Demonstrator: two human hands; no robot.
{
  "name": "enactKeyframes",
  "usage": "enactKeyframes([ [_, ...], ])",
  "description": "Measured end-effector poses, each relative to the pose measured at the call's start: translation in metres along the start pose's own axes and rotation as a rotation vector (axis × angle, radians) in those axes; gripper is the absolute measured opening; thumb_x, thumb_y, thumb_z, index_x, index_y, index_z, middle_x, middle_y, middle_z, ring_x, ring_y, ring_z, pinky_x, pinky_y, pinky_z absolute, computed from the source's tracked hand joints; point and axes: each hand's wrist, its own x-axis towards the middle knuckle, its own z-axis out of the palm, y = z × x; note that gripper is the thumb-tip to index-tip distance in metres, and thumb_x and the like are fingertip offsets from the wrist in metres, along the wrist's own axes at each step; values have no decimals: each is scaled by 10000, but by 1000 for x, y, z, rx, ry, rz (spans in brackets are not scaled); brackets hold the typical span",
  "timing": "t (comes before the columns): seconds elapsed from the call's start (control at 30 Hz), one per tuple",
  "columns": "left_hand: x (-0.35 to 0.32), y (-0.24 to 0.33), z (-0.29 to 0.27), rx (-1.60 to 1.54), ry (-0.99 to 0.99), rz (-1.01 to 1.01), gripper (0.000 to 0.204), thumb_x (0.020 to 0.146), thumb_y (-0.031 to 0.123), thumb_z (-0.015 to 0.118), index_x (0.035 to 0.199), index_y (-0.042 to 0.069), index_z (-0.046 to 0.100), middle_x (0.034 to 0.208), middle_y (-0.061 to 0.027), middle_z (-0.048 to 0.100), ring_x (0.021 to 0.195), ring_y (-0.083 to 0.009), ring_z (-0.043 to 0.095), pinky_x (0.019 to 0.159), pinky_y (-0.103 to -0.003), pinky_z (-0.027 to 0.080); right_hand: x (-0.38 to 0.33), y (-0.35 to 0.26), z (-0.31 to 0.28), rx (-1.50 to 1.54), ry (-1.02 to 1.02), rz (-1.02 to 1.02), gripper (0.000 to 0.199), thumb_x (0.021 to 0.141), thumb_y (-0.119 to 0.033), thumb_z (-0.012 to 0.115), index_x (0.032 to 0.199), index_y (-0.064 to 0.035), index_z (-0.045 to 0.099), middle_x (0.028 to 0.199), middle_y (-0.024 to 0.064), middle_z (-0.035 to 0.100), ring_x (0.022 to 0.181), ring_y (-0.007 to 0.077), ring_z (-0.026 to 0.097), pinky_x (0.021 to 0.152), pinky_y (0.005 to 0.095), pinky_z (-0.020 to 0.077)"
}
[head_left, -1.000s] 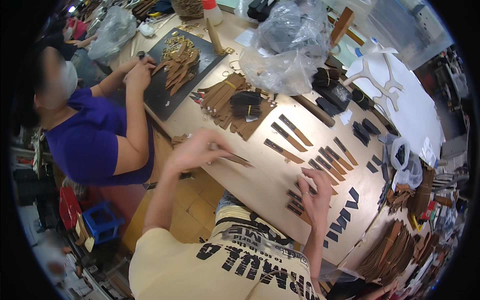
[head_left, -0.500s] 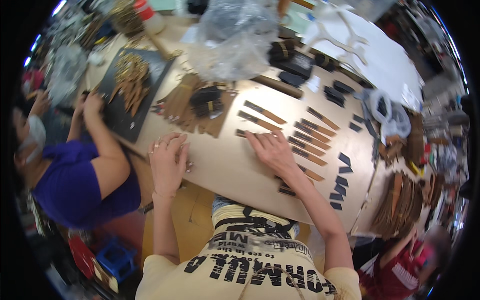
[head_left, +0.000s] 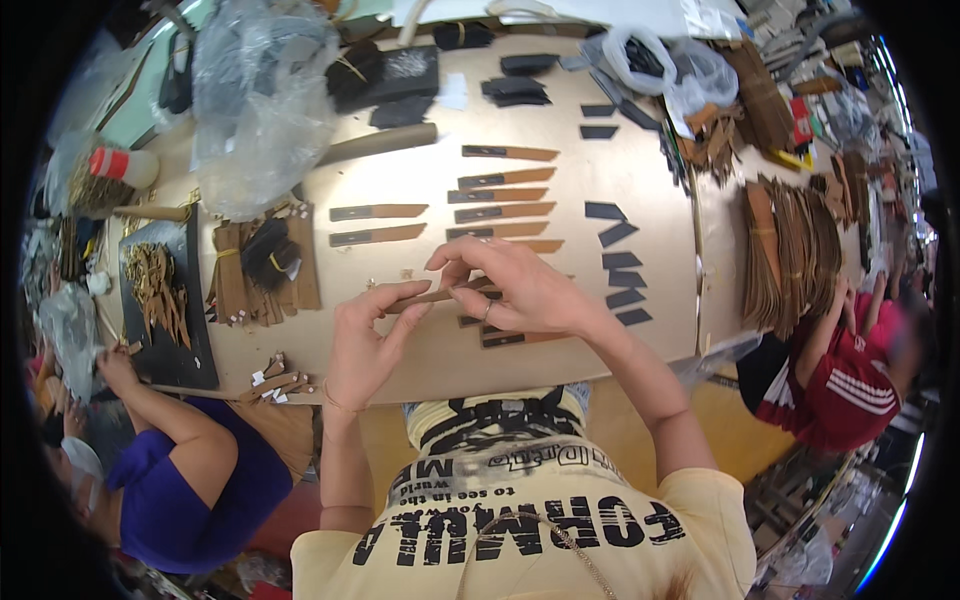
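Observation:
Between my two hands is a brown leather strip (head_left: 432,298), raised off the table. My left hand (head_left: 368,335) pinches its left end with thumb and fingers. My right hand (head_left: 515,285) grips the other end, fingers curled and thumb against it. Beyond my right hand, several tan strips with black pieces on one end (head_left: 505,213) lie in a column, and a few more are partly hidden under that hand. To their left rest two similar strips (head_left: 378,212), side by side. A column of small black slanted pieces (head_left: 622,278) lies to the right.
At the left sits a bundle of brown strips (head_left: 262,270), with a dark mat (head_left: 200,350) past it. A plastic bag (head_left: 255,110) and a wooden rod (head_left: 385,142) lie at the back. Stacked strips (head_left: 790,255) stand right. Co-workers sit on both sides.
My right hand, earlier touching a strip on the table, now has a strip lifted. My left hand has come over and pinches its other end. The whole view has shifted.

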Motion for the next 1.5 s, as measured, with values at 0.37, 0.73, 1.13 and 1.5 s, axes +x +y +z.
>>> enactKeyframes([
  [0.37,30,-1,31,-447,-106,-283,247,984,106,582,1172,-43,639,922,-71,691,827,-104,616,805,-262,510,-95,77,-42,-972,347,572,617,1005,-473,428,1390,6,480,1482,154,443,1431,259,328,1194,477,170],
  [0.73,66,51,66,-738,-381,-310,232,974,119,608,1162,-13,639,933,-73,698,828,-113,641,817,-263,525,-91,88,-67,-601,512,431,651,1033,-488,339,1448,8,406,1515,151,404,1437,265,321,1202,454,158],
  [1.13,109,45,161,-194,-105,-17,149,929,34,611,1024,-30,708,924,-98,636,796,-122,661,687,-230,509,-100,75,-98,477,611,397,321,851,-48,735,1153,27,656,960,22,640,867,89,601,785,231,497],
  [1.5,147,52,171,-114,-62,-263,157,878,38,693,1004,-55,690,751,-33,661,595,-25,571,532,-185,445,-65,103,-127,96,615,483,380,854,2,685,1209,-34,554,834,10,641,783,78,575,732,249,467],
])
